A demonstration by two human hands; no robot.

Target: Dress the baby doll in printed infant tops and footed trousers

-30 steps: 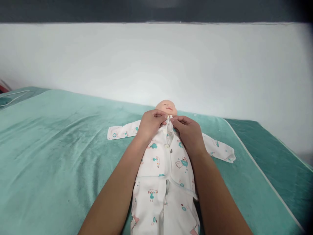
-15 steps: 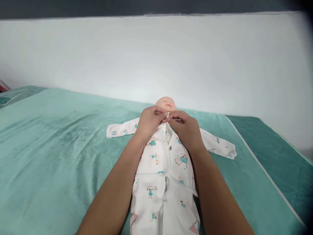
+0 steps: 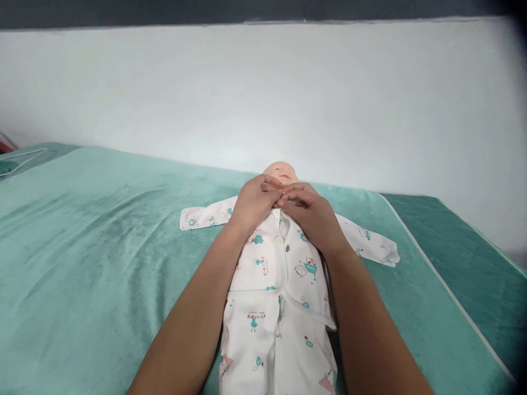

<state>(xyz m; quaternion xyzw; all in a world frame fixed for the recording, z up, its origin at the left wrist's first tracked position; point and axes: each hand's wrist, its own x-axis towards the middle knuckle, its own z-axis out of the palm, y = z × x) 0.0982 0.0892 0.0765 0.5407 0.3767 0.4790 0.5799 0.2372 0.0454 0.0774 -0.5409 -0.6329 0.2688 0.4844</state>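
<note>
A baby doll (image 3: pixel 280 169) lies on its back, dressed in a white printed baby jacket (image 3: pixel 259 269) and matching trousers (image 3: pixel 251 340). At the doll's neck, my left hand (image 3: pixel 257 200) pinches one side of the jacket's collar. Close against it, my right hand (image 3: pixel 308 206) has its fingers closed on the collar's other side. The fingertips of both hands meet there and hide the top fastening. Below them the jacket front hangs partly apart, with pale buttons (image 3: pixel 280 240) showing along the left edge. Both jacket sleeves (image 3: pixel 209 214) stretch out sideways.
A light green plush blanket (image 3: pixel 102 247) lies under the doll, with soft folds on the left. Darker green cloth (image 3: pixel 465 247) with a white piped edge covers the right side. Behind the doll's head rises a white wall (image 3: pixel 263 99).
My fingers have shifted slightly at the collar, and the white collar tip that stood up between them is now mostly covered. The doll and clothes lie much as before.
</note>
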